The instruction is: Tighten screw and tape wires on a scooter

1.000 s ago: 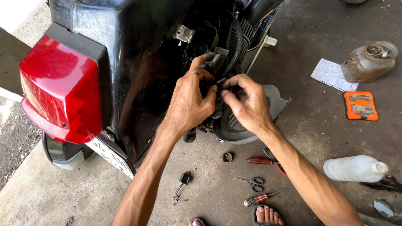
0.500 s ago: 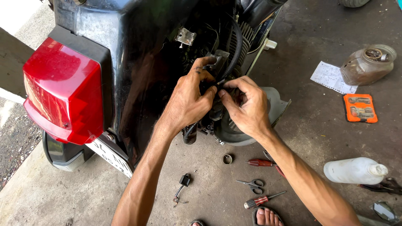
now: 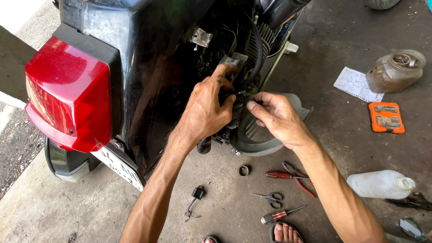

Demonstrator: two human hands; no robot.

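Both hands work inside the opened side of a black scooter. Left hand is curled around a dark part of the engine bay, its forefinger stretched up onto a small grey metal block and the thumb pressing toward the middle; whether the fingers fully close on anything is hidden behind the palm. Right hand comes in from the other side, thumb and forefinger pinched narrow on something small and dark, just beside the left thumb; what it is cannot be made out.

Judging by how things lie, the work is partway: the side cover is off, the ribbed cylinder and a thick black hose stand exposed, and a grey fan shroud hangs loose below the hands. Nothing looks refitted yet.

Room is tight up top, with the hose curving close over the left fingers and the body panel pressing in on the left. Below and to the right the concrete floor opens out, scattered with red-handled pliers, scissors, a screwdriver, a small metal ring and a white plastic bottle.
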